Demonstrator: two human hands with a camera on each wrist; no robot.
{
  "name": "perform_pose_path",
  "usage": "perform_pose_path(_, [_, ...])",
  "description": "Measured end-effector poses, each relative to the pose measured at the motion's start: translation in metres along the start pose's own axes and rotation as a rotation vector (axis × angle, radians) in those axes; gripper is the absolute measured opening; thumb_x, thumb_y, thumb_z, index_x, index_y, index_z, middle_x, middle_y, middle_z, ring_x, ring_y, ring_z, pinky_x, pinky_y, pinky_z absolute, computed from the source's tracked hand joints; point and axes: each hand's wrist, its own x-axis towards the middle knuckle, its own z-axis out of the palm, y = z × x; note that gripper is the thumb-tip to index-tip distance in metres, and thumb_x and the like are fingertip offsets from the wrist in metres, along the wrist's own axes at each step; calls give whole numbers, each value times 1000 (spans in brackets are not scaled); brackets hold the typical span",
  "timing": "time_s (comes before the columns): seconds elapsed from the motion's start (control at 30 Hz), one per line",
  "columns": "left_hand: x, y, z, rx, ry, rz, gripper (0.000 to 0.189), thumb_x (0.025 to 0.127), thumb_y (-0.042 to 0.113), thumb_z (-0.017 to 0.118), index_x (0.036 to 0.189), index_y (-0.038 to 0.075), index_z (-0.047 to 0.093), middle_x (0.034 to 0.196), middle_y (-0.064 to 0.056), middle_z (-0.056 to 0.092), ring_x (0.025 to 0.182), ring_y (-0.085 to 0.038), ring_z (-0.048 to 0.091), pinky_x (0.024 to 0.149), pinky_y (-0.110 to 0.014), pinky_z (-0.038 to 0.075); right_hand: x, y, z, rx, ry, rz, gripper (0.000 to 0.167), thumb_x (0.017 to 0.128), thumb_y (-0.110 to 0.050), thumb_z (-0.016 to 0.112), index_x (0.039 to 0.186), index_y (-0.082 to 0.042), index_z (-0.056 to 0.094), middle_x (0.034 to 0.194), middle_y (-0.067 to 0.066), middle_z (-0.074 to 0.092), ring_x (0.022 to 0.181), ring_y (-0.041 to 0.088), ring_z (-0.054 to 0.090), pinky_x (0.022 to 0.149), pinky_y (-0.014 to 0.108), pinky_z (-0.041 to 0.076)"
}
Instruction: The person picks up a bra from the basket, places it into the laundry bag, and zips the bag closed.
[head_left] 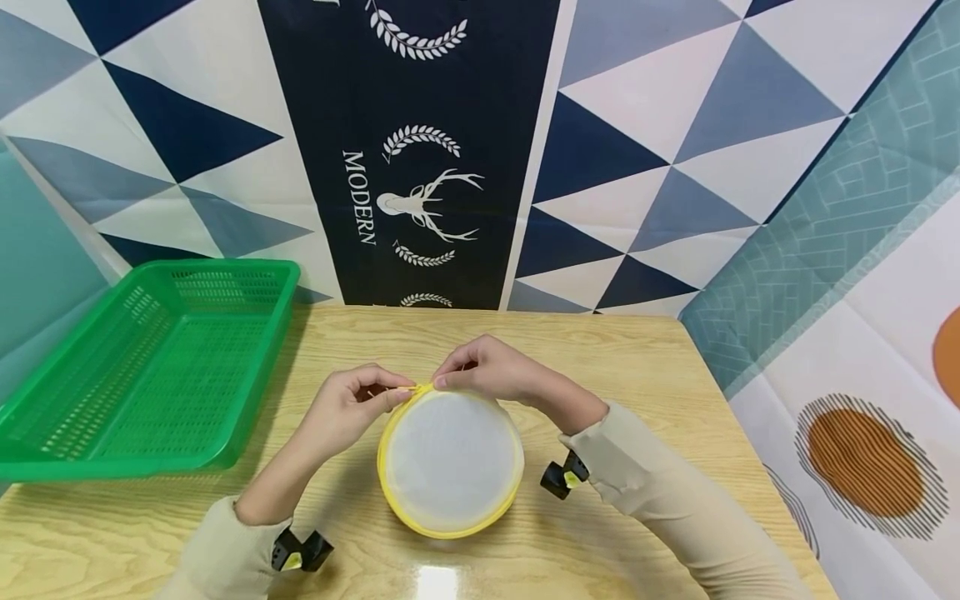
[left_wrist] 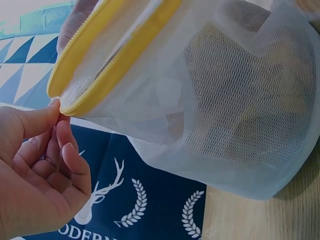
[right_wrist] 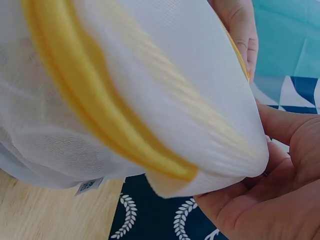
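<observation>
A white mesh laundry bag [head_left: 453, 462] with a yellow zipper edge stands on the table, its round lid facing up in the head view. At its far rim my left hand [head_left: 348, 408] pinches the zipper end between thumb and forefinger. Close beside it my right hand [head_left: 491, 367] pinches the rim. In the left wrist view the yellow zipper tape [left_wrist: 120, 65] is parted, and dim yellowish shapes show through the mesh. The right wrist view has the right hand [right_wrist: 280, 175] holding the white fabric edge by the yellow band [right_wrist: 95, 100]. Fingers partly hide the zipper pull.
A green plastic basket [head_left: 258, 367] sits at the left of the wooden table [head_left: 615, 358]. Patterned cloth with a deer print [head_left: 420, 204] hangs behind the table's far edge. A small tag [right_wrist: 90, 185] hangs from the bag.
</observation>
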Motion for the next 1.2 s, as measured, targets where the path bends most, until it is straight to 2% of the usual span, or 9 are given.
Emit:
perform_pose_path(0.23, [-3, -1, 0, -12, -1, -3, 16, 84, 26, 70, 93, 13, 73, 82, -6, 67, 69, -15, 56, 59, -23, 46, 0, 0, 0, 6, -4, -1, 17, 89, -16, 63, 99, -6, 72, 97, 6, 70, 75, 10, 62, 67, 25, 53])
perform_pose_path(0.6, [-2, -4, 1, -7, 13, -10, 16, 84, 25, 69, 92, 12, 73, 84, -6, 67, 70, -10, 56, 61, -23, 48, 0, 0, 1, 1, 13, 1, 17, 89, -15, 63, 99, -6, 72, 95, 5, 70, 73, 10, 62, 66, 25, 53])
perform_pose_path(0.8, [3, -3, 0, 12, 26, -26, 17, 86, 26, 68, 94, 11, 72, 82, -6, 66, 71, -15, 56, 60, -23, 47, 2, 1, -1, -3, 14, -8, 18, 90, -19, 62, 100, -8, 72, 94, 5, 70, 74, 11, 63, 67, 26, 53])
perform_pose_path(1.0, [9, 0, 1, 35, 18, -27, 17, 88, 26, 66, 96, 13, 72, 82, -5, 66, 72, -18, 57, 61, -24, 47, 5, 2, -3, -16, 5, -51, 22, 93, -25, 57, 101, -11, 72, 99, 3, 69, 86, 10, 60, 75, 24, 50])
perform_pose_path(1.2, [15, 3, 2, 45, 8, -34, 17, 88, 26, 65, 97, 13, 71, 85, -4, 67, 74, -21, 58, 60, -24, 48, 6, 1, -6, -31, -7, -47, 20, 91, -23, 61, 102, -10, 72, 96, 3, 70, 82, 10, 61, 72, 23, 51])
